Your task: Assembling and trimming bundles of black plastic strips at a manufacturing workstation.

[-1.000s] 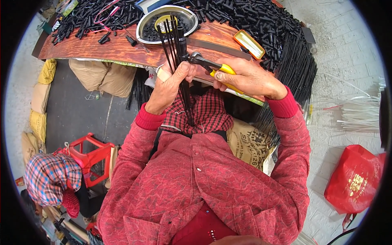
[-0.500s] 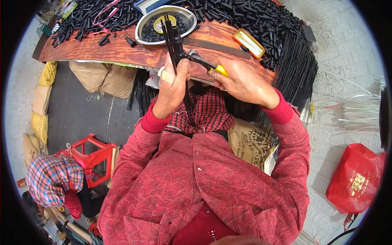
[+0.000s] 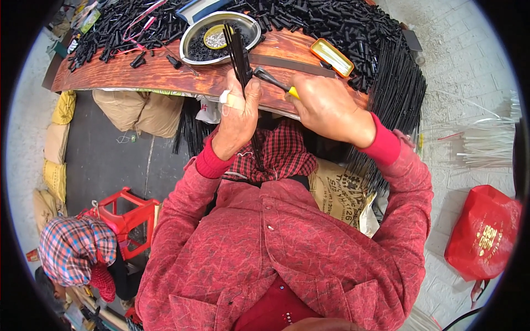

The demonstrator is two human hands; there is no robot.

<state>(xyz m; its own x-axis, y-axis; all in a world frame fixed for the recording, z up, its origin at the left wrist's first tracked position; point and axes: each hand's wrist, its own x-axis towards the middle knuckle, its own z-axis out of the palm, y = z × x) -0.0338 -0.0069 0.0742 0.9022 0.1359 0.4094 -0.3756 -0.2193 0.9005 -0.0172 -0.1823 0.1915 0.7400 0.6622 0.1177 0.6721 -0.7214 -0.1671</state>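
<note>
My left hand [image 3: 237, 110], with a pale bandage around a finger or thumb base, is closed around a bundle of thin black rods [image 3: 236, 52]. The rods stand nearly upright over my lap, their top ends above the fist, with a thicker black piece among them. In my closed right hand [image 3: 331, 107] is a hand tool [image 3: 271, 79] with a dark head and a black-and-yellow handle; its exact kind is hard to make out. The tool's head points at the bundle, just right of my left thumb, and I cannot tell whether it touches.
An oval metal tray [image 3: 186, 51] of small black parts holds a yellow dish [image 3: 206, 39] on the wooden table [image 3: 127, 77]. Black tubular parts [image 3: 309, 16] heap behind. Long black rods [image 3: 397, 83] hang at the right. A yellow box [image 3: 332, 57] lies nearby. Another person sits at lower left.
The tool's head has come away slightly from the black piece, and my right hand has turned over it, palm more downward. The left hand still grips the rods, now slightly farther right.
</note>
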